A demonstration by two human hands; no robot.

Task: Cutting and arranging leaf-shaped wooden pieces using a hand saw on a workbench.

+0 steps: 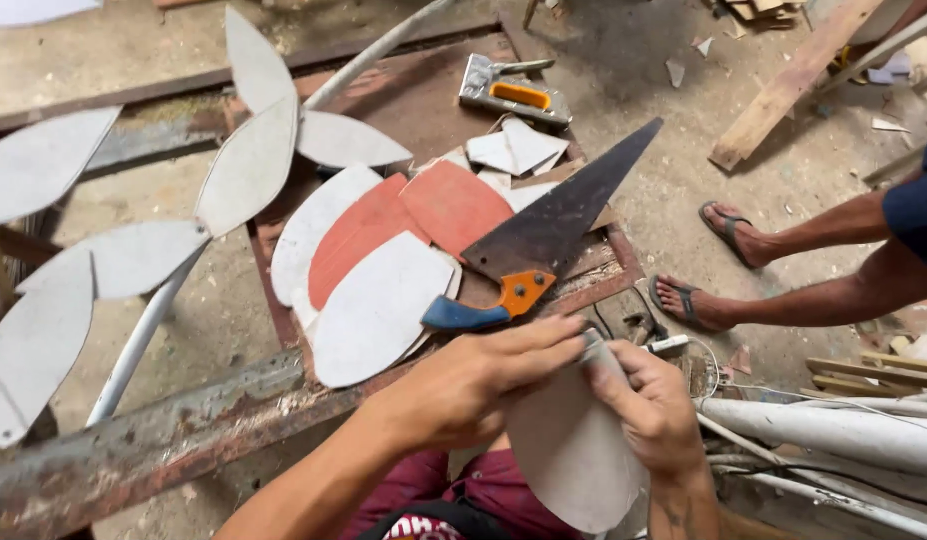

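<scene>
Gripping grey leaf-shaped sheet piece [573, 450] over lap: left hand [463, 385] pinching top edge, right hand [648, 400] clasping tip. Beyond, handsaw [543, 240] with blue-orange handle atop pile of white and red cutouts [383, 250] on rusty frame [163, 435]. Farther, staple gun [513, 92]. Right, another person's sandalled feet [708, 265].

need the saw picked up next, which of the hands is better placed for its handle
Left, probably: the left hand sits just below the saw handle; the right hand is farther off, gripping the grey leaf-shaped piece.
</scene>
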